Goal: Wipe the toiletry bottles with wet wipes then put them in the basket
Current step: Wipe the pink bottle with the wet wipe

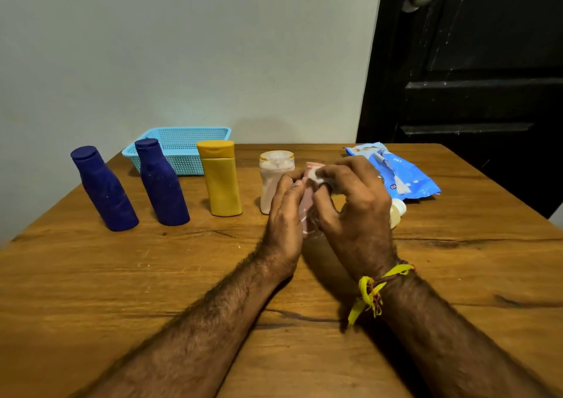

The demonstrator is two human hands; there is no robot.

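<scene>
Pink bottle (307, 202) mostly hidden between both hands above the bench (152, 275), left hand (285, 214) curled round its side, right hand (350, 202) pinching what seems a white wipe (315, 175) against its top, small pale bottle (397, 211) half hidden behind the right hand, blue basket (182, 147) at the back

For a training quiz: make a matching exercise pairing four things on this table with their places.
Things:
1. basket
2. yellow bottle
3. wipes pack
4. pink bottle

Places:
A. far right on the table
B. between the hands
C. behind the blue bottles
D. right of the blue bottles

Pairs: 1-C, 2-D, 3-A, 4-B
</scene>
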